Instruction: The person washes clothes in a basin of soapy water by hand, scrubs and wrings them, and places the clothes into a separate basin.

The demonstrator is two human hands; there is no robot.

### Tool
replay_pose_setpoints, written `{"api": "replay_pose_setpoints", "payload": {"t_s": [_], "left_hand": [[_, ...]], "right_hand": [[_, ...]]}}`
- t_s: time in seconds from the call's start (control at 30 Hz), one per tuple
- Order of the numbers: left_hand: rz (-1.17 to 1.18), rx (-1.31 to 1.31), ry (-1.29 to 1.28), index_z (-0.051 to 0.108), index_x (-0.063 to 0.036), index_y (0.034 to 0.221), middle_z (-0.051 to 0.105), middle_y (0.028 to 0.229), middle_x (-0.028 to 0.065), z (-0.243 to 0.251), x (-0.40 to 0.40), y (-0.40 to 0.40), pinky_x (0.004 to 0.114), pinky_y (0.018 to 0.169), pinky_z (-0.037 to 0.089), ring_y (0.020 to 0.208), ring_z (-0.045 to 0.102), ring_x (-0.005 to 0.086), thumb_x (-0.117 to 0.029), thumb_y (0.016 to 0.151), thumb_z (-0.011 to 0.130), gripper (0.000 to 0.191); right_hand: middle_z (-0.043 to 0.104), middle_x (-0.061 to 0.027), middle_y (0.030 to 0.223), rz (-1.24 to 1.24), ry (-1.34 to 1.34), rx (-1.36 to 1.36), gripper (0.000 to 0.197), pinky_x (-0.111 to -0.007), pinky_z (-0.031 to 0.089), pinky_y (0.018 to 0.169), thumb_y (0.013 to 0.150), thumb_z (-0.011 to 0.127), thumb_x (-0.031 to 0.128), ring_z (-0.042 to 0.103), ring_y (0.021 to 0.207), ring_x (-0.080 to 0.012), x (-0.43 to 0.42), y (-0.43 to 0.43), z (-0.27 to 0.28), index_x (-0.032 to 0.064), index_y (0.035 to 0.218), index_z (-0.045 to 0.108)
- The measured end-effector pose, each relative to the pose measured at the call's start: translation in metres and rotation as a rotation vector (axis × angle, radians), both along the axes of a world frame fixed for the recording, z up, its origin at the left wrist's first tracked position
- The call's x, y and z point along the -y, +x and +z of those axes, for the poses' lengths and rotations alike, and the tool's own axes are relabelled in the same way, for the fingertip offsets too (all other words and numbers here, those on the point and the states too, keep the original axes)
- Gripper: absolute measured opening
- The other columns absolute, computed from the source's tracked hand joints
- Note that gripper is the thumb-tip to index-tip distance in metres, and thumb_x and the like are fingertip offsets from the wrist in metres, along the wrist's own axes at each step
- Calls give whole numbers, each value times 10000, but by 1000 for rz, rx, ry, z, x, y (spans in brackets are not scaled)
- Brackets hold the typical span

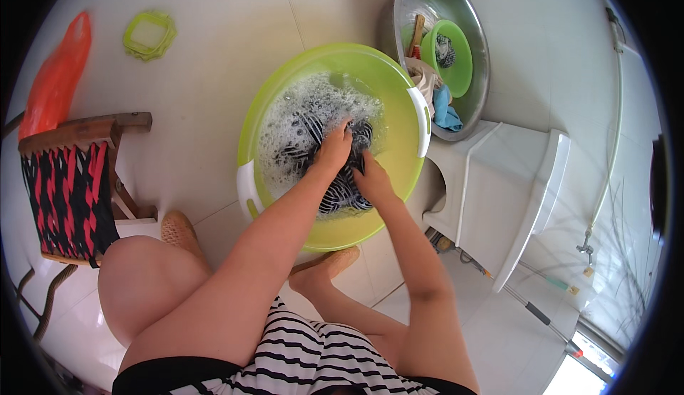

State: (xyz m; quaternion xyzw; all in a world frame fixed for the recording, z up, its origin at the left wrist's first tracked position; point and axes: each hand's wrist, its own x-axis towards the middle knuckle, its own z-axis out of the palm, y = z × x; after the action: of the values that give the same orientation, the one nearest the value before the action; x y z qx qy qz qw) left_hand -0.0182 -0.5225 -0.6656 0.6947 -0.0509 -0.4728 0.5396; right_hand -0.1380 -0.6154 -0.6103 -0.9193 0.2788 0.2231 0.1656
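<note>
A large lime-green plastic tub [411,181] with white handles stands on the floor before me, holding sudsy water. In the suds lies a dark cloth with white stripes [342,192]. My left hand [335,146] grips a bunched part of this cloth near the middle of the tub, its fingertips partly hidden. To the right of it, my right hand [373,177] holds the cloth's right side, with the fingers partly hidden by the folds and the hand itself.
A steel basin [481,69] with a green bowl [464,58] and cloths leans beyond the tub's right side. A white washbasin pedestal [491,181] is at right. At left are a woven-seat stool [69,197], a red plastic bag [56,82] and a green plastic frame [171,34].
</note>
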Motion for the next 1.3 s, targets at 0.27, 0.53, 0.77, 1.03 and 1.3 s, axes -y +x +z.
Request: {"api": "replay_pose_setpoints", "payload": {"t_s": [0.27, 0.53, 0.77, 1.03, 1.3], "left_hand": [[246, -183, -102, 366, -148, 1516, 435, 1493, 170, 15, -15, 10, 446, 1091, 362, 1361, 423, 354, -412, 1038, 437, 550], [262, 160, 92, 389, -105, 1492, 471, 1431, 183, 36, -11, 25, 421, 1024, 429, 1296, 482, 336, -87, 944, 491, 558], [-126, 1071, 223, 465, -41, 1386, 497, 1327, 281, -22, -14, 1, 528, 1007, 400, 1158, 512, 468, -79, 789, 586, 611], [-428, 925, 452, 619, 25, 1036, 616, 1052, 307, -30, -1, 20, 488, 831, 489, 1010, 613, 400, -113, 816, 587, 262], [539, -330, 102, 411, -108, 1491, 460, 1467, 169, -6, -2, -3, 516, 1049, 389, 1302, 462, 356, -542, 965, 544, 695]], "right_hand": [[600, -139, 1035, 215, -31, 118, 602, -443, 540, 769, 810, 609, 57, 644, 869, -355, -18, 13, 144, 248, 1374, 523], [549, -167, 1173, 28, -73, 399, 688, -463, 542, 750, 816, 587, 31, 643, 864, -384, 14, 18, 48, 240, 1449, 419], [539, -296, 1293, 115, 322, 5, 696, -561, 470, 929, 921, 551, 255, 574, 1091, -515, 26, 81, -16, 126, 1526, 232], [691, -157, 1166, 521, -76, -168, 356, -451, 511, 904, 891, 562, 266, 667, 1079, -312, 49, 97, -92, 112, 1183, 694], [535, -270, 1359, -632, 639, 340, 754, -442, 492, 943, 827, 697, 263, 596, 1168, -364, 29, 78, -38, -39, 1451, 398]]}}
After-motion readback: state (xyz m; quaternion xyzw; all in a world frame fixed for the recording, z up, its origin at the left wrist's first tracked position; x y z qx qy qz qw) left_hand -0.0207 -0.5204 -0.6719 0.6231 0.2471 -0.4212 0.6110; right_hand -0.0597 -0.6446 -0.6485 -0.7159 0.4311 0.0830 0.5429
